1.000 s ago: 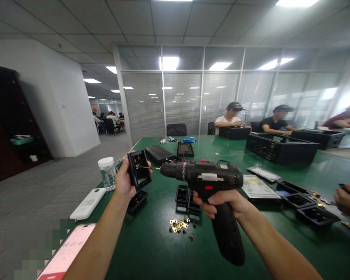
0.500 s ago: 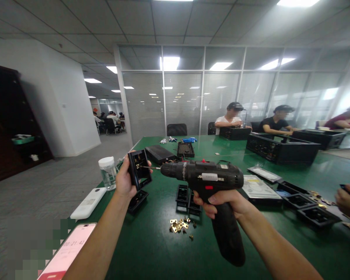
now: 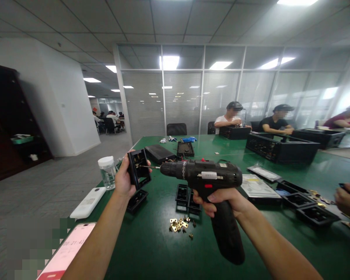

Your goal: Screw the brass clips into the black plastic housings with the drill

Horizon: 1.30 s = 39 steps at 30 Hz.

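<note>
Left fingers (image 3: 148, 165) are clamping a black frame (image 3: 139, 170) upright above the green tabletop (image 3: 163, 256); right fingers (image 3: 211, 198) are gripping a drill (image 3: 202, 173), its bit reaching inside.

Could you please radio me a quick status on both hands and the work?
Left hand gripping black plastic frame; right hand holding cordless drill. Bit reaching into frame. Nothing visibly between them.
</note>
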Motion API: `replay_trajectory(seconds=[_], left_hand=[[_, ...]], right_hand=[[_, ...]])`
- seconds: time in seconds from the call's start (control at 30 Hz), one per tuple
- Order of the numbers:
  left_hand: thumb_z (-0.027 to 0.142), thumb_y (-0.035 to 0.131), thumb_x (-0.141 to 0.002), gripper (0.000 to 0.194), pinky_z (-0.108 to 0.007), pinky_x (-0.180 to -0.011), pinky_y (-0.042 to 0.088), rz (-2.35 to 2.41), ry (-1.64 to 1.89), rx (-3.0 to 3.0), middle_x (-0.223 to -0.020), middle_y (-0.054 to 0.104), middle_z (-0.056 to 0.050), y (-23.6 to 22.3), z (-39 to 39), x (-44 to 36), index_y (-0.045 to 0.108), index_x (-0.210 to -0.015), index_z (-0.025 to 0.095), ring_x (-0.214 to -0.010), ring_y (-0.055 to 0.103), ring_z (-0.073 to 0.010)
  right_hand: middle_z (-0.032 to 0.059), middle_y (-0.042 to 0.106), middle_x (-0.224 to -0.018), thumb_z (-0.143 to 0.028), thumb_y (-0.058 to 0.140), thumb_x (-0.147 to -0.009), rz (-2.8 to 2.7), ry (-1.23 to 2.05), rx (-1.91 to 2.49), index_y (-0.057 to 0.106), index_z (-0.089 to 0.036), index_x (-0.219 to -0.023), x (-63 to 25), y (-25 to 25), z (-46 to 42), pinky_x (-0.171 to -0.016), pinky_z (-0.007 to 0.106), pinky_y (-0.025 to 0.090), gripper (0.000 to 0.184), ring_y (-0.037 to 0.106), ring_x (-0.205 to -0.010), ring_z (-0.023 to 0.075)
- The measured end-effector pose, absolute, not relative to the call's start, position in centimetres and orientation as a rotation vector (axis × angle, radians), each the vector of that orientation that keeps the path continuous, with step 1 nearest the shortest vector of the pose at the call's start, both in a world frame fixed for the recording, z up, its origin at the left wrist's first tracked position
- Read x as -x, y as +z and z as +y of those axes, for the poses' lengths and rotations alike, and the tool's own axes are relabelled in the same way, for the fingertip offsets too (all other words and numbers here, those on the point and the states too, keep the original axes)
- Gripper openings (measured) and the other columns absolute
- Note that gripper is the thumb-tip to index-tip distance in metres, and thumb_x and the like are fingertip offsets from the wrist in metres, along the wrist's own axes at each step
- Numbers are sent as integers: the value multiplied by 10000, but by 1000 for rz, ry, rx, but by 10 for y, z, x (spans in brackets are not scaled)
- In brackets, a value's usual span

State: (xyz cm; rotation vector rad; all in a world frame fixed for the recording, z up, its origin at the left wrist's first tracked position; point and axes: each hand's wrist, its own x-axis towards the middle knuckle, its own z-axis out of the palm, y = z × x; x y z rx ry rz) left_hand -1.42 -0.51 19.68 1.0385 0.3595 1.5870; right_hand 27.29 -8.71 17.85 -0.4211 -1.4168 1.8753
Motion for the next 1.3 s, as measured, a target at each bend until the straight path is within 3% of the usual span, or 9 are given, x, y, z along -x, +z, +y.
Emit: replay_trajectory(seconds=[0.07, 0.3, 0.5, 0.87, 1.3], left_hand=[[492, 639, -854, 458, -372, -557, 600, 362, 1594, -1034, -862, 724, -75, 197, -5, 15, 564, -1193, 194, -687, 724, -253], [496, 654, -843, 468, -367, -578, 600, 335, 1600, -1053, -897, 726, -78, 195, -4, 16, 564, -1194, 201, -699, 726, -247], [470, 668, -839, 435, -384, -590, 607, 313, 1640, -1048, -914, 725, -79, 195, -4, 13, 568, -1171, 207, -746, 728, -257], [485, 602, -884, 446, -359, -554, 599, 347, 1599, -1012, -943, 725, -97, 196, -6, 15, 563, -1217, 191, -698, 725, -245], [482, 621, -871, 438, -366, -548, 600, 340, 1608, -1027, -893, 724, -87, 198, -6, 14, 568, -1197, 195, -697, 723, -251]], right_hand=[[62, 598, -877, -281, 715, -696, -1372, 1847, 475, 706, -150, -962, -273, 179, -87, -546, 224, 418, 296, 438, -561, 53], [44, 590, -818, -308, 750, -618, -1377, 1911, 434, 695, -135, -931, -272, 181, -89, -497, 216, 364, 362, 400, -521, 35], [65, 588, -833, -284, 732, -664, -1341, 1826, 570, 696, -140, -886, -268, 196, -107, -545, 257, 368, 267, 411, -553, 38], [59, 595, -866, -231, 720, -687, -1377, 1921, 350, 660, -78, -987, -271, 177, -86, -551, 183, 461, 342, 479, -553, 33], [54, 602, -872, -212, 723, -700, -1365, 1941, 316, 662, -82, -1002, -272, 176, -86, -564, 184, 485, 335, 504, -562, 39]])
